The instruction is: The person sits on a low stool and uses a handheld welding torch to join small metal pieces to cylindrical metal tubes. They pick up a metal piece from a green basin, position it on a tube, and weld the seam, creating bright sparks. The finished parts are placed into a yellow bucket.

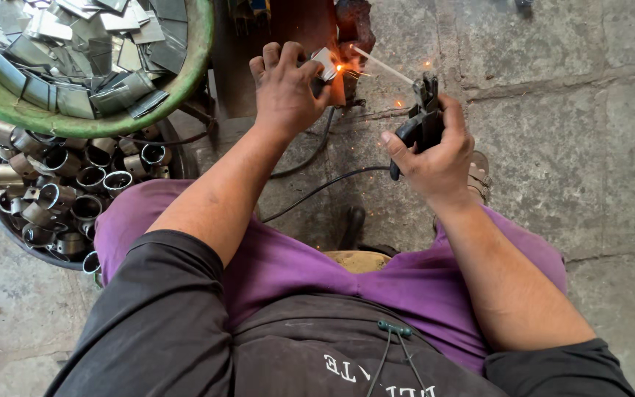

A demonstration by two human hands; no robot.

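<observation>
Head view: a small metal piece (325, 63) is pinched in the left hand (286, 90) at the glowing weld spot (sparks scattered), met by the thin rod (384, 66) of a black electrode holder (420, 121) clasped tight in the right hand (435, 158). To the left, flat metal plates are heaped in a green basin (198, 55), with metal rings (60, 191) piled beneath it.

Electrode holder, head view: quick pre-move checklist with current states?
1. Right hand grips the electrode holder: ok.
2. Electrode rod tip reaches the small metal piece, sparks at the contact: ok.
3. Left hand pinches the piece bare, fingers right beside the sparks: not ok.
4. Black cable runs loose across the purple-clad lap: not ok.
5. Green basin of cut plates and tray of metal rings sit clear of the sparks: ok.
6. Eye protection: cannot tell, out of view.
</observation>
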